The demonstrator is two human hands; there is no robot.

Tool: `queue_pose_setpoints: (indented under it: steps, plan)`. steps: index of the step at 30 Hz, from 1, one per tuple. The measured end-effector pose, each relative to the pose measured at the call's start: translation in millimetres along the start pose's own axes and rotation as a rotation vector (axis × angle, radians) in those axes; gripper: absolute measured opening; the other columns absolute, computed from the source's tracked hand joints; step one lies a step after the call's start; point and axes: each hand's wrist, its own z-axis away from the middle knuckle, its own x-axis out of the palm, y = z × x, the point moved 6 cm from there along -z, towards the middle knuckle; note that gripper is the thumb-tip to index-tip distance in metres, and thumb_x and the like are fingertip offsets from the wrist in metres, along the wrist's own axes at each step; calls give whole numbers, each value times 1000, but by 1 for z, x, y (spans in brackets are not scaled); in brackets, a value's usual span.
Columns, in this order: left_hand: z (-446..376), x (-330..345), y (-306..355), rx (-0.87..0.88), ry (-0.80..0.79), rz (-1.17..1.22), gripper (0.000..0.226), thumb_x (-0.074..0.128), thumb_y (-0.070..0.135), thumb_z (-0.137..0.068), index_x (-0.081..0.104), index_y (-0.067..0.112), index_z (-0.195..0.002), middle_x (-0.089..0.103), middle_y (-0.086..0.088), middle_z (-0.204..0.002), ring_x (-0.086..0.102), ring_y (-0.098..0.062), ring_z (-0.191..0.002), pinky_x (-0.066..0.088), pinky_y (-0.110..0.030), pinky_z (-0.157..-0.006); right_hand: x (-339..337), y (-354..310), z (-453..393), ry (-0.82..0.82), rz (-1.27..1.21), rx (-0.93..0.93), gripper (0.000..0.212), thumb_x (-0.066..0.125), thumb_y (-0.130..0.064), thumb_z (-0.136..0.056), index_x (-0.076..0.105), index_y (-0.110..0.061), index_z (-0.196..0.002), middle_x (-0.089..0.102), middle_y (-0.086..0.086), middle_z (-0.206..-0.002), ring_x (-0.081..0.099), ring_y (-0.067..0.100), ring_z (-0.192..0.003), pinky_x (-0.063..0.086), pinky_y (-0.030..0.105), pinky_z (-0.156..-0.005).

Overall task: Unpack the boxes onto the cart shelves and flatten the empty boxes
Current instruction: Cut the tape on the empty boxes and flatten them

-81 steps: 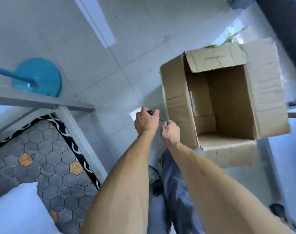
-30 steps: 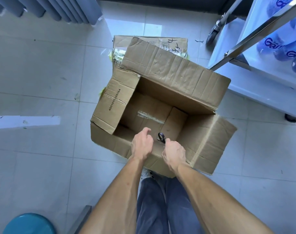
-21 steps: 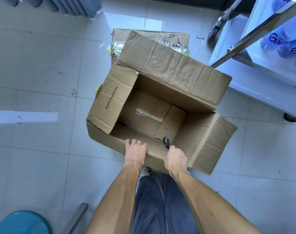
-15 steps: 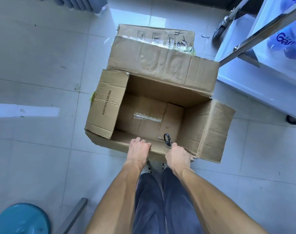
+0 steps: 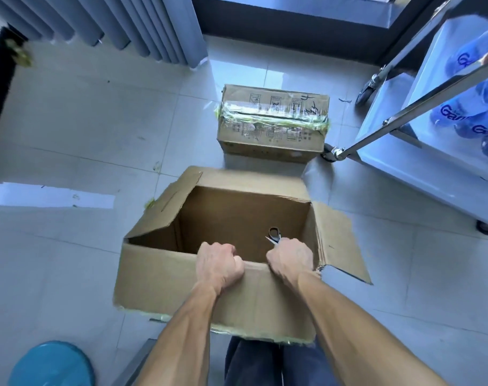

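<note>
An open brown corrugated cardboard box [image 5: 231, 246] is seen from above on the pale tiled floor [image 5: 70, 135], its interior dark and nothing visible inside. Its near top edge is gripped by both hands. The left hand [image 5: 219, 264] is curled over that edge, fingers inside the box and thumb on the outer wall. The right hand [image 5: 290, 259], just to the right of it, is clamped on the same edge, and a pair of black-handled scissors [image 5: 274, 236] is held in it, the handle loop pointing into the box. Flaps are folded outward at the far, left and right sides.

Beyond the box, a sealed brown cardboard carton wrapped in clear tape [image 5: 273, 121] is set on the floor. At the far right stands a metal-framed cart with white shelves [image 5: 387, 126], on which blue-labelled plastic bottles [image 5: 471, 115] are lying. Grey pleated curtains [image 5: 112, 20] hang at the far left, and a round teal stool base [image 5: 52, 363] is seen at the near left.
</note>
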Motion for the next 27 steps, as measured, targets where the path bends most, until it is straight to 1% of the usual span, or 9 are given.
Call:
queue_pose_setpoints:
  steps: [2,4,7,11,14,16,18,24,27]
  plan:
    - [-3,-4,-6,-34,25,12,30,29,35,-74,56,22,-75,68,-9,-84,57,-27,-83,32,-36,-84,-15,-9,2,117,-88,28,18,45,-18,-89,57,-14,-102,69,11,-105,65,32,-102,46,34,-79]
    - [-9,-9,-10,-40,170,46,21,41,32,-83,57,24,-94,63,-8,-99,54,-25,-97,33,-38,-94,-28,-19,5,318,-104,-55,14,41,-20,-96,51,-14,-103,64,12,-106,59,33,-102,42,40,-84]
    - [-12,-20,-29,-289,389,152,39,58,23,-89,52,19,-128,49,-12,-129,45,-29,-120,33,-41,-105,-35,-29,10,530,-122,-178,12,42,-22,-98,53,-17,-101,53,7,-102,49,27,-98,41,40,-84]
    - [19,0,-63,-727,461,441,25,53,12,-88,57,12,-113,56,-14,-113,48,-26,-101,39,-40,-87,-20,-36,19,581,-142,-263,10,45,-20,-97,47,-21,-87,49,1,-85,46,21,-80,36,33,-71]
    - [49,57,-70,-973,149,663,23,49,14,-93,60,6,-112,60,-16,-113,52,-27,-94,40,-41,-82,8,-37,19,438,-100,-297,11,44,-21,-97,45,-22,-86,51,2,-84,50,23,-80,38,34,-72]
    - [65,89,-65,-1011,-94,671,29,52,18,-94,58,4,-119,60,-17,-115,53,-25,-93,40,-37,-79,30,-38,17,310,-31,-300,11,41,-20,-97,52,-19,-95,52,4,-94,51,23,-90,41,35,-81]
    - [70,107,-64,-1016,-212,686,36,54,22,-93,53,4,-125,60,-17,-119,58,-28,-102,45,-35,-84,42,-44,13,220,-6,-287,18,41,-18,-95,55,-16,-106,51,6,-103,51,24,-98,42,36,-88]
    - [75,129,-74,-1199,-199,928,46,55,22,-93,42,3,-133,58,-20,-122,55,-32,-95,39,-35,-74,71,-65,2,13,42,-174,31,46,-13,-91,58,-7,-118,51,13,-118,54,28,-108,47,41,-96]
    - [80,155,-81,-1381,-159,1265,45,51,16,-92,45,-1,-133,57,-23,-128,58,-39,-109,48,-38,-87,91,-79,-1,-64,73,-198,28,44,-10,-92,61,-5,-114,57,12,-114,59,27,-103,52,40,-92]
